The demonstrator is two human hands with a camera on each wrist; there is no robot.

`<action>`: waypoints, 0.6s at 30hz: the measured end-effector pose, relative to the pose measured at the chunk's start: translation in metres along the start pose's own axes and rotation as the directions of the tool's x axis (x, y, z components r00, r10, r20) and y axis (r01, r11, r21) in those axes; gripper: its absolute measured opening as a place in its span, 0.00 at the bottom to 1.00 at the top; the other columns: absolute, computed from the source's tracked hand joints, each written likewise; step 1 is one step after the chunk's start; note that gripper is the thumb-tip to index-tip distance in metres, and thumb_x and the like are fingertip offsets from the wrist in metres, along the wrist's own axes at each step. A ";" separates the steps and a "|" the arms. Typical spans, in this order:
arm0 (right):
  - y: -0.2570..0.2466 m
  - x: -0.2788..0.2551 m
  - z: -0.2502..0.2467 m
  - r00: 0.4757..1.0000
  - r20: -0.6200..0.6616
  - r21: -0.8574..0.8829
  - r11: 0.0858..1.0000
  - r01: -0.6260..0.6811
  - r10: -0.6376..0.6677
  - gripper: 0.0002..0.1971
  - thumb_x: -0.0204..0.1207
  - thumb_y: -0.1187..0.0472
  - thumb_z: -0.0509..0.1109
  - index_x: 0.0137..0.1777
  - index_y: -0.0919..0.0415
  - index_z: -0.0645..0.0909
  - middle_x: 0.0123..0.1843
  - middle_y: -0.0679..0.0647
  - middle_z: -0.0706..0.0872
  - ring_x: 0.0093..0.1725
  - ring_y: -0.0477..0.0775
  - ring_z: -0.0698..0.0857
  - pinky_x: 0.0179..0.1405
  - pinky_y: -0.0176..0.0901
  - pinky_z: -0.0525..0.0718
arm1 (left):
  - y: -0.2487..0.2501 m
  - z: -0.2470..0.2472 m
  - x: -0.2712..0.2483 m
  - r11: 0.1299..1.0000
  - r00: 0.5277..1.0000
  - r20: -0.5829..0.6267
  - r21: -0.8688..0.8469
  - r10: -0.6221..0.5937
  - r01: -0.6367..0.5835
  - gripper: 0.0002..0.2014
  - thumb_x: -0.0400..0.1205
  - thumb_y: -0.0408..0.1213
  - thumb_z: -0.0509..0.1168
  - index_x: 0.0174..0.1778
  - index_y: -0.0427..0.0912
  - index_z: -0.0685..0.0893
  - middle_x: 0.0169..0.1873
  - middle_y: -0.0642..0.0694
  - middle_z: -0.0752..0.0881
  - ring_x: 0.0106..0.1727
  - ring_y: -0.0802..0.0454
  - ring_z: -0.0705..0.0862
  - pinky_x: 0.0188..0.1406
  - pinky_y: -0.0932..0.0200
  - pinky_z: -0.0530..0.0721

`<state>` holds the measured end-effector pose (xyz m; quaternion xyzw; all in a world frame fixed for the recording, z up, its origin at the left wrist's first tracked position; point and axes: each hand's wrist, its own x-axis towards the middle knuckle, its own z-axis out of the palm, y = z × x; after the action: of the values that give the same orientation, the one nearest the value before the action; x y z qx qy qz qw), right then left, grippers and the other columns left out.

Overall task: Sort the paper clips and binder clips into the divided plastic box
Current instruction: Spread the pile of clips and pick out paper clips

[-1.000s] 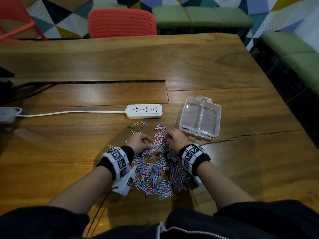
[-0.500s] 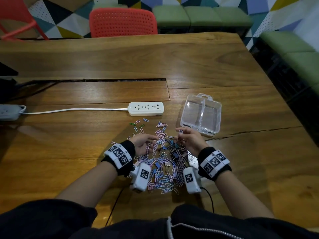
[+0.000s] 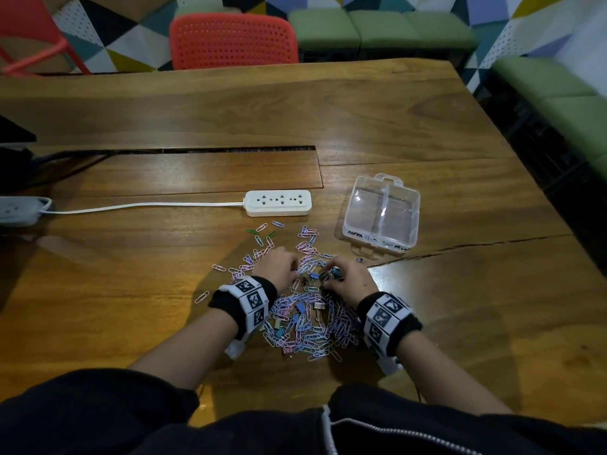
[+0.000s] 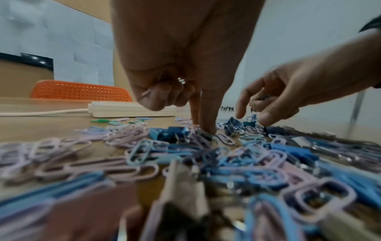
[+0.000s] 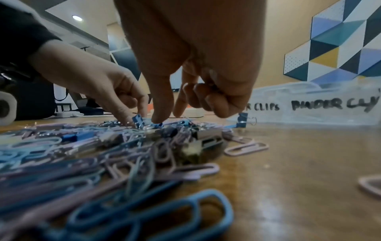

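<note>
A loose pile of pastel paper clips [image 3: 305, 326] mixed with small binder clips [image 3: 299, 307] lies on the wooden table in front of me. My left hand [image 3: 279, 270] is at the pile's far left; its curled fingers hold paper clips [image 4: 145, 94] while thumb and index [image 4: 207, 128] point down into the pile. My right hand [image 3: 341, 277] is at the far right, gripping dark binder clips [image 3: 335, 273], thumb and index [image 5: 158, 119] touching the pile beside a blue binder clip [image 5: 137, 120]. The clear divided box [image 3: 414, 211] stands empty, right of and beyond the pile.
A white power strip [image 3: 277, 202] with its cord lies just beyond the pile. The box front [image 5: 321, 104] bears handwritten labels for paper clips and binder clips. A crack [image 3: 460, 247] runs through the tabletop to the right. A red chair [image 3: 233, 41] stands at the far edge.
Half a second ago both hands were lifted slightly and turned over the pile; now they are back down with fingertips in the clips. The box has not moved.
</note>
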<state>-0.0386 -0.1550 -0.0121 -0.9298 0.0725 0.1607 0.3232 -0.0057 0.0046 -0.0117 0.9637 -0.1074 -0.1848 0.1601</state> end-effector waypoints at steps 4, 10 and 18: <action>-0.002 0.002 0.001 0.999 0.009 -0.162 0.986 0.038 -0.037 0.08 0.74 0.58 0.70 0.52 0.54 0.83 0.58 0.53 0.83 0.58 0.55 0.81 0.54 0.43 0.78 | 0.002 0.002 -0.003 0.998 1.000 -0.007 -0.063 -0.011 0.011 0.06 0.82 0.39 0.61 0.45 0.41 0.80 0.47 0.45 0.79 0.49 0.49 0.77 0.52 0.57 0.77; -0.004 0.007 0.004 0.997 0.054 -0.219 0.974 0.064 -0.053 0.09 0.79 0.58 0.63 0.53 0.61 0.80 0.56 0.55 0.83 0.52 0.53 0.82 0.51 0.41 0.81 | -0.004 -0.003 0.002 0.734 0.976 0.150 -0.643 -0.157 0.217 0.14 0.85 0.35 0.50 0.32 0.42 0.72 0.28 0.49 0.71 0.27 0.56 0.66 0.24 0.66 0.67; 0.006 -0.001 -0.008 0.995 0.034 0.529 0.843 -0.098 0.094 0.11 0.79 0.67 0.61 0.35 0.58 0.72 0.35 0.52 0.76 0.31 0.46 0.73 0.27 0.30 0.71 | -0.010 -0.008 -0.006 0.118 0.960 0.267 -0.954 -0.079 0.275 0.15 0.77 0.29 0.44 0.23 0.40 0.66 0.23 0.44 0.72 0.16 0.58 0.67 0.14 0.74 0.63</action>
<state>-0.0387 -0.1646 -0.0091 -0.7993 0.1593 0.1534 0.5588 -0.0062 0.0172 -0.0059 0.6111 0.1434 -0.2991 0.7187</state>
